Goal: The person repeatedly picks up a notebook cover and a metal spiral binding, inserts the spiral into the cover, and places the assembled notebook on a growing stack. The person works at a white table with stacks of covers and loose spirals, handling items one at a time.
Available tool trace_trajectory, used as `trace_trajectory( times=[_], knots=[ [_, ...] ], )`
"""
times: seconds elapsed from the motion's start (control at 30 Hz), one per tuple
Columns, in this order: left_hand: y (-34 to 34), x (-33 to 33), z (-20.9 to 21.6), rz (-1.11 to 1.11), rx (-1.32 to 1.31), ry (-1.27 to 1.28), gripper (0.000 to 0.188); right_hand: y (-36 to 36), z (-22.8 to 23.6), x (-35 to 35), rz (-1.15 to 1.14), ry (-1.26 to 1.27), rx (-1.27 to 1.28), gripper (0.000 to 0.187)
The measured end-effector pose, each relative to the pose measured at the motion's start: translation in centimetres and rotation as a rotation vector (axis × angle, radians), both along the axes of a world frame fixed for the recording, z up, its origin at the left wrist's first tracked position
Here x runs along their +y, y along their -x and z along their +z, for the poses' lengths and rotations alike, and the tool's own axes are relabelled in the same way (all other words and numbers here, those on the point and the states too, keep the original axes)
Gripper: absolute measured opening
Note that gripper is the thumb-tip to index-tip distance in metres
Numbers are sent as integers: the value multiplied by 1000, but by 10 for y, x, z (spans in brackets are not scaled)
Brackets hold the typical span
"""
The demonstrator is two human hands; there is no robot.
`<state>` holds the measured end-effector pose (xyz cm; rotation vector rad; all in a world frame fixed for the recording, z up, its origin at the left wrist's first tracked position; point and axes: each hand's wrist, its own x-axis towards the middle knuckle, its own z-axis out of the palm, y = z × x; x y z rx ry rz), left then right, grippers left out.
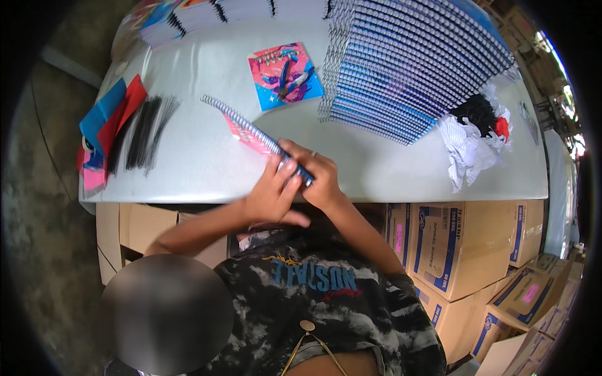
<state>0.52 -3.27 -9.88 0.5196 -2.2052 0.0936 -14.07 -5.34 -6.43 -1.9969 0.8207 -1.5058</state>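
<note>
My right hand [318, 174] is closed round the near end of a spiral notebook [246, 133], which is tilted above the table's front edge. A metallic-looking coil [229, 111] runs along its edge and sticks out past the far end of the pink cover. Fingers of my left hand [274, 193] press on the coil near that same end, thumb held apart. Beyond my hands lies a pink and blue notebook [261, 74] with blue-handled pliers [295, 83] on top. To the right stands a large stack of blue coil-bound notebooks [401, 75].
Loose black coils [147, 135] lie at the left beside red and blue sheets [103, 128]. Crumpled white cloth [464, 147] and a black bundle [478, 113] sit at the right. More notebooks [188, 22] line the far edge. Cardboard boxes [467, 244] stand below the table [207, 175].
</note>
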Motion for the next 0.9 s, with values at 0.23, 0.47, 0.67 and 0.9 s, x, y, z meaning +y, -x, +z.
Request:
trace_trajectory(
  times=[0.23, 0.47, 0.67, 0.9],
  knots=[
    [-3, 40, 134, 229, 112, -551, 63, -40, 51, 14, 362, 119, -316, 76],
    [-49, 23, 164, 448, 585, -993, 17, -22, 123, 0, 234, -480, 273, 28],
    [-52, -6, 146, -34, 729, -1200, 11, -17, 99, -12, 293, -692, -289, 16],
    [-53, -32, 151, -17, 542, -1094, 9, -27, 105, -7, 101, -505, -169, 21]
  ],
)
